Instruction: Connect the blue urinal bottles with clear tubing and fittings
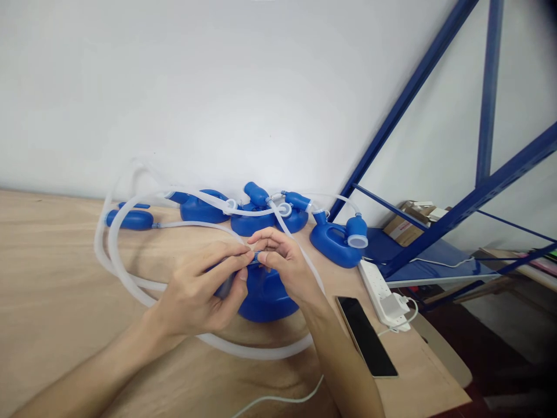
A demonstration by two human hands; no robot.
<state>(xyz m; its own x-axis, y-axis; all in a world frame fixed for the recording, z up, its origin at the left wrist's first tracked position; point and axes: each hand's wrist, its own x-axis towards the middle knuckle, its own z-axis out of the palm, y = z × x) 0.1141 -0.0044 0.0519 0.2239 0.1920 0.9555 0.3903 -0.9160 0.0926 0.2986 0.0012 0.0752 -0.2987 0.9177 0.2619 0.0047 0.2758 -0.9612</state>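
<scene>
Both hands meet above the table in the middle of the view. The fingers of my left hand [204,290] are closed on a small blue fitting [255,259]. My right hand [282,264] pinches the same fitting from the other side with thumb and fingers. More blue plastic shows behind my left fingers, mostly hidden by them. Just below the hands stands a blue plastic urinal bottle [270,299] with a handle. A translucent white hose [261,351] loops around that bottle and passes under both forearms.
Several more blue bottles [335,247] with hoses line the wall. At left lies a blue funnel-like head [130,219] on a tube. On the right are a phone [365,337], a white power strip [376,290] with charger, and a blue metal rack [404,87].
</scene>
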